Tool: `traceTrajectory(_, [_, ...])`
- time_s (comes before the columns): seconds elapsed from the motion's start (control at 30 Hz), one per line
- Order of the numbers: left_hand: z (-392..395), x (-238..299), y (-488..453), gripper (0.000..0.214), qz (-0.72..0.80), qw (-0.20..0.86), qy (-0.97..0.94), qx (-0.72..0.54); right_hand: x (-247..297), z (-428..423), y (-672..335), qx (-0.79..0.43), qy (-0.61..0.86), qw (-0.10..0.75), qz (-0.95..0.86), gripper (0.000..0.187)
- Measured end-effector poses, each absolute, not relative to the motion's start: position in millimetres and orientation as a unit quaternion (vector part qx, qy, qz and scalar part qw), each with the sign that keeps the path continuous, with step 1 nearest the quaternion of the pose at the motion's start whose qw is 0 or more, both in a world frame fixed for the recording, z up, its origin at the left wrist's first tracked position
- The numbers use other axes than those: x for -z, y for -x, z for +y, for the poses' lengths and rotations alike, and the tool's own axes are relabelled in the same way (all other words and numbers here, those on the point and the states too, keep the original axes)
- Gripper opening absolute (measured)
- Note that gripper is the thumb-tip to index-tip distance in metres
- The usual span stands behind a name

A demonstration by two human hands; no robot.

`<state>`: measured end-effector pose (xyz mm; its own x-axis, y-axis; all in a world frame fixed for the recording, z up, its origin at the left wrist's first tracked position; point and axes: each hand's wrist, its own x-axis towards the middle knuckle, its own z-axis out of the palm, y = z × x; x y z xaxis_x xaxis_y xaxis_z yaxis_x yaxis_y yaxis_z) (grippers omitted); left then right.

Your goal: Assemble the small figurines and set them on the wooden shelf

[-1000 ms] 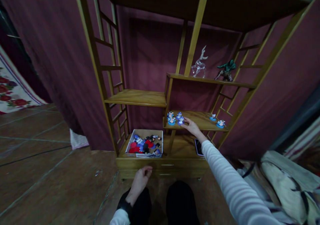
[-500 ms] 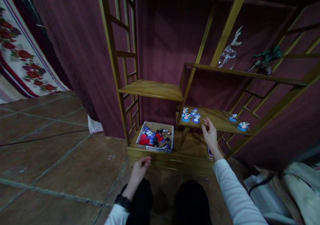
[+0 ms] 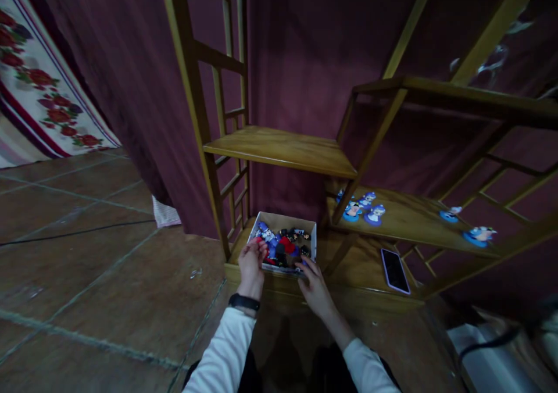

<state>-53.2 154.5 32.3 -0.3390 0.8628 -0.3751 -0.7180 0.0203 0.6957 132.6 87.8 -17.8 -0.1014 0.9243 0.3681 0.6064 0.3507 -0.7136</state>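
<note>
A shallow cardboard box [image 3: 285, 218] stands on the low shelf, filled with a jumble of small figurines [image 3: 272, 245] in blue, red, black and white. At its front left corner is my left hand [image 3: 251, 265], palm turned up and fingers loosely bent, close to a red piece. My right hand [image 3: 317, 288] reaches over the front right corner, fingers apart and fingertips near the figurines there. I make out nothing held in either hand. On the shelf to the right, several small figurines [image 3: 375, 214] on round blue or purple bases stand upright.
Two more figurines, one a blue-based figurine [image 3: 479, 236], stand farther right. A phone [image 3: 395, 271] lies on the lower shelf board. A wooden shelf [image 3: 283, 147] juts out above the box, with slanted posts beside it. A glass ornament [image 3: 492, 61] is at upper right.
My right hand has moved from beside the shelf figurines down left to the box. My left hand has risen to the box's left side. The view has shifted, uncovering the phone.
</note>
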Motion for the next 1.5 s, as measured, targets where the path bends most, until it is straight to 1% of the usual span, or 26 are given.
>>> traceTrajectory(0.07, [170.7,-29.0,54.9,0.016,0.44,0.567,-0.039,-0.695,28.0,116.7,-131.0,-0.205,0.548,0.402,-0.704,0.046])
traceTrajectory(0.2, [191.2,-29.2,64.8,0.014,0.444,0.617,0.043,-0.648,32.6,173.6,-127.2,-0.2,0.559,0.368,-0.715,0.045])
traceTrajectory(0.3, [198.8,-34.6,75.5,0.01,0.408,0.614,0.047,-0.674,31.2,209.1,-108.6,-0.201,0.543,0.338,-0.742,0.043])
traceTrajectory(0.37, [201.5,-37.3,82.7,0.01,0.395,0.605,0.047,-0.689,30.8,228.2,-89.2,-0.197,0.544,0.303,-0.757,0.04])
traceTrajectory(0.43, [203.0,-38.4,88.8,0.012,0.39,0.602,0.057,-0.695,31.2,242.9,-68.3,-0.181,0.559,0.249,-0.77,0.038])
traceTrajectory(0.53, [204.5,-38.5,94.0,0.014,0.384,0.605,0.073,-0.694,32.6,255.5,-43.5,-0.153,0.574,0.175,-0.785,0.039])
traceTrajectory(0.67, [206.5,-39.2,95.5,0.016,0.376,0.614,0.088,-0.689,33.0,257.5,-32.5,-0.12,0.595,0.122,-0.785,0.042])
traceTrajectory(0.8, [207.3,-40.3,98.4,0.018,0.375,0.613,0.095,-0.689,30.4,253.3,-38.5,-0.107,0.596,0.109,-0.788,0.04])
traceTrajectory(0.93, [206.9,-40.4,102.9,0.02,0.367,0.613,0.087,-0.694,27.9,251.0,-52.0,-0.123,0.602,0.097,-0.783,0.038])
traceTrajectory(1.1, [206.7,-40.4,104.4,0.02,0.361,0.625,0.093,-0.686,25.4,249.5,-83.9,-0.13,0.588,0.098,-0.792,0.035])
traceTrajectory(1.2, [206.8,-41.4,103.5,0.02,0.361,0.631,0.1,-0.679,22.5,248.4,-105.5,-0.119,0.602,0.082,-0.785,0.034])
traceTrajectory(1.27, [206.8,-42.4,102.7,0.02,0.36,0.631,0.103,-0.68,19.3,247.9,-114.2,-0.108,0.627,0.083,-0.767,0.031])
traceTrajectory(1.33, [206.9,-43.0,101.8,0.02,0.358,0.63,0.103,-0.682,15.7,248.2,-115.0,-0.096,0.636,0.102,-0.759,0.028])
traceTrajectory(1.43, [207.3,-43.1,100.2,0.02,0.354,0.633,0.098,-0.681,12.1,250.3,-100.8,-0.114,0.567,0.119,-0.807,0.029])
traceTrajectory(1.5, [207.7,-42.8,99.2,0.02,0.352,0.638,0.097,-0.678,12.5,252.8,-85.8,-0.141,0.499,0.089,-0.85,0.029])
